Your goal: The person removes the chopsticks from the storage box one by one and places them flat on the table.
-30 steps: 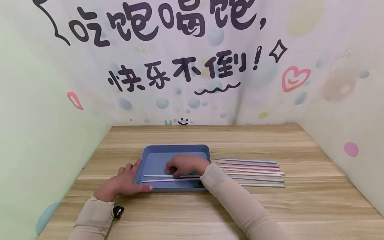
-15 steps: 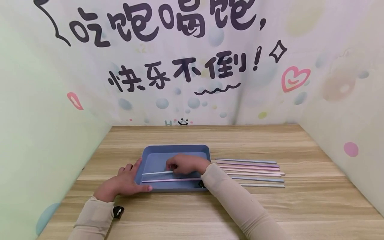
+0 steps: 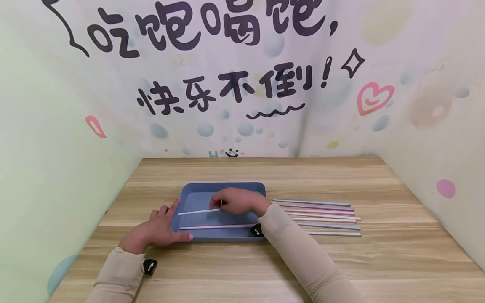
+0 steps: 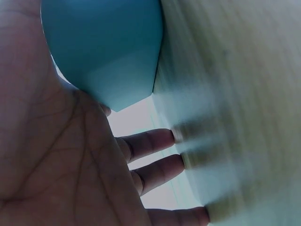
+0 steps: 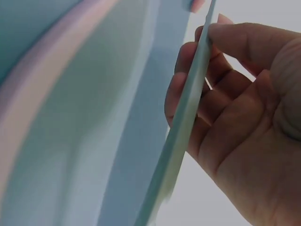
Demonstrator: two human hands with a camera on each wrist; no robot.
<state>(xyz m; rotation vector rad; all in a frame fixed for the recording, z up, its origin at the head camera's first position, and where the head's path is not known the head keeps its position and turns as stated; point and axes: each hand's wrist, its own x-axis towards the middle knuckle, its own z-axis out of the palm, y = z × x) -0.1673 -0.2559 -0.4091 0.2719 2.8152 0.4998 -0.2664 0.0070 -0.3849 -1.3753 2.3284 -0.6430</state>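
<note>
Inside the blue rectangular tray [image 3: 223,186], my right hand [image 3: 236,201] pinches a pale blue-green chopstick [image 3: 197,212] between thumb and fingers. That chopstick [image 5: 181,120] crosses the right wrist view slantwise, raised off the tray floor. A pink chopstick [image 3: 212,227] lies along the tray's front side. My left hand [image 3: 157,231] rests spread at the tray's front left corner, its thumb along the front rim. In the left wrist view, the tray's outer wall [image 4: 103,52] stands beside the palm, and the straight fingers [image 4: 157,174] touch the table.
To the right of the tray, several chopsticks [image 3: 322,219] in blue, purple, pink and pale colours lie roughly parallel on the wooden table [image 3: 227,273]. A printed cloth wall [image 3: 212,139] stands behind, with side walls left and right.
My right hand has picked the pale chopstick up from the tray floor and moved it slightly up and toward the back, away from the pink one. My left hand stays put.
</note>
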